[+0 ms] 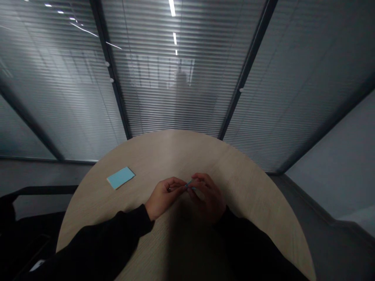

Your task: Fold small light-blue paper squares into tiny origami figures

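Between my two hands is a small light-blue piece, seemingly folded paper (189, 182), mostly covered by fingers. My left hand (163, 196), with a ring on one finger, pinches its left side. From the other side, my right hand (208, 197) grips it with curled fingers, and narrow blue bits stick out between them. Both hands are closed and meet just above the middle of the table. To the left, apart from the hands, lies a stack of light-blue square paper (120, 177).
The round wooden table (249, 195) has its curved far edge close to a glass partition with blinds (175, 109). A dark chair (38, 191) stands at the left. On the right is a pale wall (345, 164).
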Action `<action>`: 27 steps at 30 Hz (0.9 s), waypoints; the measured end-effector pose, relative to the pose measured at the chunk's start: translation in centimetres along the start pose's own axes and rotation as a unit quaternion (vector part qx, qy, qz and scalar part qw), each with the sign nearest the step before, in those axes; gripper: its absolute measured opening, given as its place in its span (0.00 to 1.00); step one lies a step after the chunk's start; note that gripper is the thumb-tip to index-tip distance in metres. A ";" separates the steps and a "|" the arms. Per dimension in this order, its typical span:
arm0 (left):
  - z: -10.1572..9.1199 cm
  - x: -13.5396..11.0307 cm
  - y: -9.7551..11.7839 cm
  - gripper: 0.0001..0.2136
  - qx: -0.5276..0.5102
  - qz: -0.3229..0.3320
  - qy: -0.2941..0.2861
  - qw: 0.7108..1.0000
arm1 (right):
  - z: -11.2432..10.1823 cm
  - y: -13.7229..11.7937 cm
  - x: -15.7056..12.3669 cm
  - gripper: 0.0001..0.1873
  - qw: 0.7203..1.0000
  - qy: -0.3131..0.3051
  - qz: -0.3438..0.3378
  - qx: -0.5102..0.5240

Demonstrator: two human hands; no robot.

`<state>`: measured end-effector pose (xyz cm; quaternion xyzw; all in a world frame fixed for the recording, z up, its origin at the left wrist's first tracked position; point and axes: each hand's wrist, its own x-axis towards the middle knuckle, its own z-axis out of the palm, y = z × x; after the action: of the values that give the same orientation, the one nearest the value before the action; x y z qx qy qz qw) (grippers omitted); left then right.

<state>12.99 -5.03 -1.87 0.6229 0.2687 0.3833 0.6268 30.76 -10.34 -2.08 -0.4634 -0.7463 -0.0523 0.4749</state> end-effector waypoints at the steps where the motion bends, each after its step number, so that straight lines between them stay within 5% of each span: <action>1: 0.0 0.0 0.0 0.11 0.002 0.000 -0.001 1.000 | 0.0 -0.1 0.0 0.04 1.000 -0.003 0.001 -0.002; 8: -0.2 -0.1 0.0 0.10 0.012 -0.007 0.015 1.000 | 0.0 -0.4 0.2 0.03 0.999 0.008 0.032 0.041; 17: 0.1 0.0 0.3 0.13 -0.038 -0.033 0.042 0.998 | 0.5 0.0 -0.1 0.11 0.935 -0.033 0.271 0.226; 27: 0.0 0.2 -0.4 0.13 -0.012 -0.033 0.009 0.999 | 0.8 -0.1 -0.3 0.17 0.923 -0.003 0.293 0.252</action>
<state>13.19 -4.87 -2.19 0.6024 0.2902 0.3711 0.6444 30.23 -10.17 -2.67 -0.5264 -0.5673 0.2798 0.5682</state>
